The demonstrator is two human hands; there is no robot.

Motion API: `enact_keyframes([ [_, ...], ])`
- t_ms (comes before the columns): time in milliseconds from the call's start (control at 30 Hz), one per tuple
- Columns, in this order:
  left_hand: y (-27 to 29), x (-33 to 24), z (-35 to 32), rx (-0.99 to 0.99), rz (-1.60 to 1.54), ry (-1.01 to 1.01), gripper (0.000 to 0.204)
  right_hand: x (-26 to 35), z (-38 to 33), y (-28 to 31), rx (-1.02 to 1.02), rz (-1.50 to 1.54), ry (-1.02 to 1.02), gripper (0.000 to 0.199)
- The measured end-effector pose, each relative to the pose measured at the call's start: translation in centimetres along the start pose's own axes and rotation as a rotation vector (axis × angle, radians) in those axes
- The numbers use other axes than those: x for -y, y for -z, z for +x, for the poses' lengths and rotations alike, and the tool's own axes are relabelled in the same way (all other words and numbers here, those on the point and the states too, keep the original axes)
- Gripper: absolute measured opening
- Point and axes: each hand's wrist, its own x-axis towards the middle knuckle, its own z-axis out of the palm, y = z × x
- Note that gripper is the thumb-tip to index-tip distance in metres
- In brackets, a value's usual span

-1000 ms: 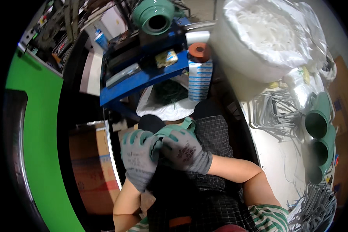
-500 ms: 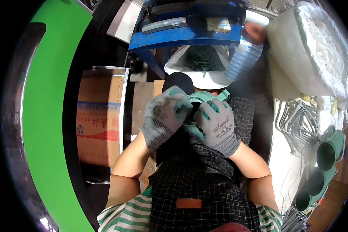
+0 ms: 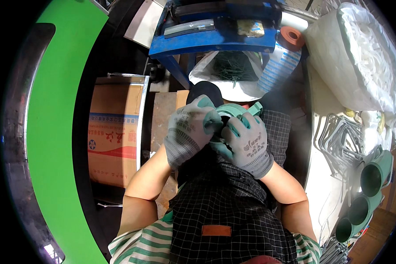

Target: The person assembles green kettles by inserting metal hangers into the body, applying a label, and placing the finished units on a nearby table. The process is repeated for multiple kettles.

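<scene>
- Down over the lap, both gloved hands close around a green plastic fitting (image 3: 233, 110), held just above a black checked apron (image 3: 233, 207).
- Left hand (image 3: 190, 132), in a grey glove with green fingertips, wraps the fitting's left side, fingers curled tight against its rim.
- Right hand (image 3: 247, 143), in a matching glove, clasps the fitting from the right and below, fingers pressed onto it.
- Ahead of the hands, a white bag of dark small parts (image 3: 231, 75) sits open under a blue metal stand (image 3: 207, 42).
- To the left stands a cardboard box (image 3: 114, 132); beside it runs a bright green band (image 3: 53, 132).
- On the right, a white table (image 3: 325, 189) carries bent wire pieces (image 3: 343, 136) and a row of green cups (image 3: 369, 193).
- Farther back on that side lies a big clear sack of white material (image 3: 361, 57).
</scene>
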Motion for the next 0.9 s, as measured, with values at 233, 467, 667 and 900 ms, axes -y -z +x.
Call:
enact_keyframes([
  [233, 0.3, -1.5, -0.8, -0.099, -0.06, 0.064, 0.018, -0.1, 0.0, -0.2, -0.037, -0.003, 0.015, 0.031],
  [467, 1.1, -1.9, -0.3, 0.018, -0.032, 0.109, 0.019, -0.3, 0.2, -0.4, -0.116, -0.013, 0.065, 0.039],
  [667, 1.3, -4.0, -0.8, 0.03, 0.271, 0.208, 0.013, 0.0, -0.3, -0.5, -0.026, -0.02, 0.026, 0.026],
  [900, 1.1, -2.2, -0.8, 0.147, 0.132, 0.206, 0.016, 0.3, 0.0, -0.3, -0.056, -0.007, 0.026, 0.028],
])
